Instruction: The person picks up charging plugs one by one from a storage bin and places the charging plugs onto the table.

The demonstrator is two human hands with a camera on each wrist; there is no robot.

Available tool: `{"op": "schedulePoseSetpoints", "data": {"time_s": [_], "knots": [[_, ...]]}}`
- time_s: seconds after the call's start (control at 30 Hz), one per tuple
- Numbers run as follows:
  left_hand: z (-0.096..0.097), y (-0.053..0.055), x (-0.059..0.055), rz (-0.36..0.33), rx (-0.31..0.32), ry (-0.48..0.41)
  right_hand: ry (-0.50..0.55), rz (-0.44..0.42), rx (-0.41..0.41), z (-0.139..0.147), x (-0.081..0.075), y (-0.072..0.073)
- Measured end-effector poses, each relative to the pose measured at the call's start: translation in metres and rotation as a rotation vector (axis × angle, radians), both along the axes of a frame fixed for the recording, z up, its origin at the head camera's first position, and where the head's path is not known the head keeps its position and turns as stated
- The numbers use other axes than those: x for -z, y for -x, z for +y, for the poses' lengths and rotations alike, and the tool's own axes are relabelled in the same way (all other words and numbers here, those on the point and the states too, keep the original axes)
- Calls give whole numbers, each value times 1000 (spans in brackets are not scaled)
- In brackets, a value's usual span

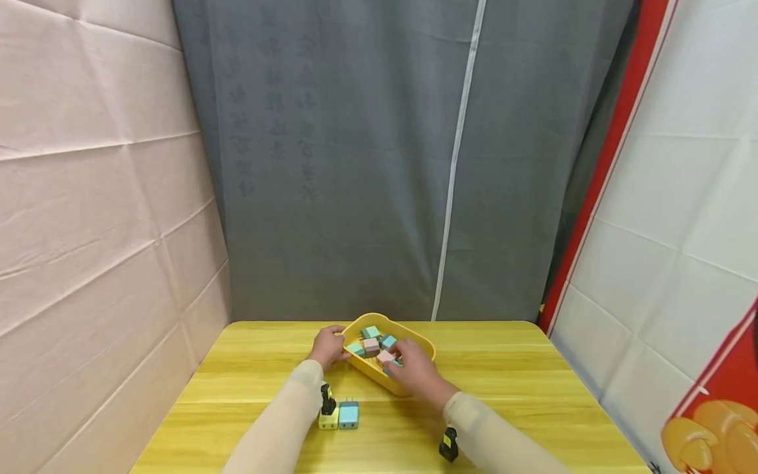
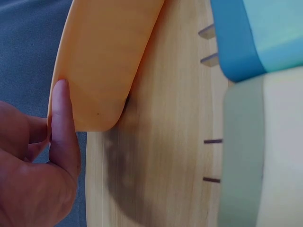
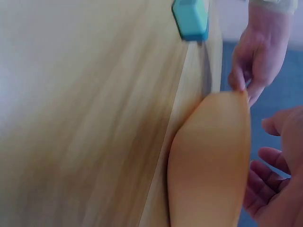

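A yellow plastic basket [image 1: 419, 334] holds several two-tone charger plugs in pink, mint and blue. My left hand [image 1: 328, 347] pinches its left rim; in the left wrist view the thumb [image 2: 64, 113] lies along the outer wall with the fingers behind the rim. My right hand [image 1: 414, 368] reaches over the basket's right part, fingertips close by a pink charger plug [image 1: 385, 357]. In the right wrist view that hand's fingers are loosely bent, with a gap between thumb and fingers and nothing seen in it. The basket wall hides the plugs there.
Two charger plugs, a cream one [image 1: 329, 420] and a blue one [image 1: 349, 416], lie side by side on the wooden table [image 1: 503, 395] in front of the basket, prongs pointing away from me. A grey curtain [image 1: 355, 164] hangs behind the table's far edge.
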State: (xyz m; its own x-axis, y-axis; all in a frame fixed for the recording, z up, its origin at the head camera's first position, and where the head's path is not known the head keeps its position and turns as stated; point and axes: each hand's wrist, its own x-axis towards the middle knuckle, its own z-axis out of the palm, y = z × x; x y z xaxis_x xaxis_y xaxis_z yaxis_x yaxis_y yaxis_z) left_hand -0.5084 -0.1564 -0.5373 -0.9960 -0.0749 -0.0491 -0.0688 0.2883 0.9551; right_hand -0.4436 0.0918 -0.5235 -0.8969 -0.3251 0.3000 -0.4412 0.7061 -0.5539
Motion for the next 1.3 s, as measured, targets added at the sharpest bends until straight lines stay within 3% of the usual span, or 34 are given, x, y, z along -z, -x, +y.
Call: {"op": "schedulePoseSetpoints", "data": {"time_s": [0.17,0.5,0.7,0.93,1.1,1.3], "knots": [[-1,2,3,8,-8,-4,-62,-20,54,3,5,17],[0,5,5,3,-13,0,-106,-76,93,2,7,36],[-1,5,4,2,-5,13,-172,-67,98,-5,3,41],[-2,4,4,-5,-9,15,-252,-40,47,-14,-3,40],[-1,4,4,5,-6,15,-251,-11,28,-19,5,45],[-1,4,5,9,-13,5,-325,25,71,-25,12,52]]}}
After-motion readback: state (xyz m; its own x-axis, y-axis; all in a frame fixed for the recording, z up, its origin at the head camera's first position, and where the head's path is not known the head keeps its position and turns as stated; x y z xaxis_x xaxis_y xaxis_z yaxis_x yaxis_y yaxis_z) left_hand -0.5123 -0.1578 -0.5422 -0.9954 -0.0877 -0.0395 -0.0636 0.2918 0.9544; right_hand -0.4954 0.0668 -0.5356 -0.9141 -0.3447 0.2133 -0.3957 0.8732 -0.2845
